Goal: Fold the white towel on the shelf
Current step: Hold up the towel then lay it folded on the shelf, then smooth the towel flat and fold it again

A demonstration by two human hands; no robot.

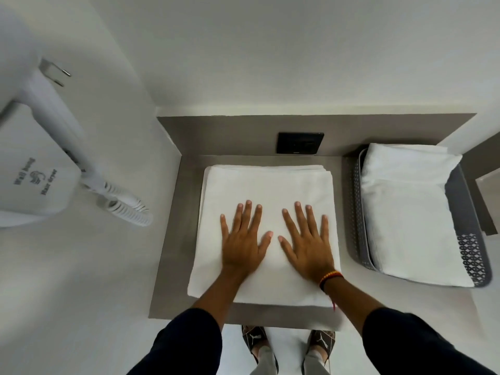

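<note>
A white towel (267, 185) lies folded in a thick square stack on the grey shelf (176, 239). Its layered edges show along the far side. My left hand (243, 239) rests flat on the near-left part of the towel, fingers spread. My right hand (308, 242) lies flat beside it on the near-right part, fingers also spread, with a beaded band at the wrist. Neither hand grips any cloth.
A grey perforated basket (470, 239) at the right of the shelf holds another folded white towel (405, 207). A black socket plate (299, 142) is on the back wall. A wall-hung hair dryer (35, 169) with a coiled cord (130, 209) is on the left wall.
</note>
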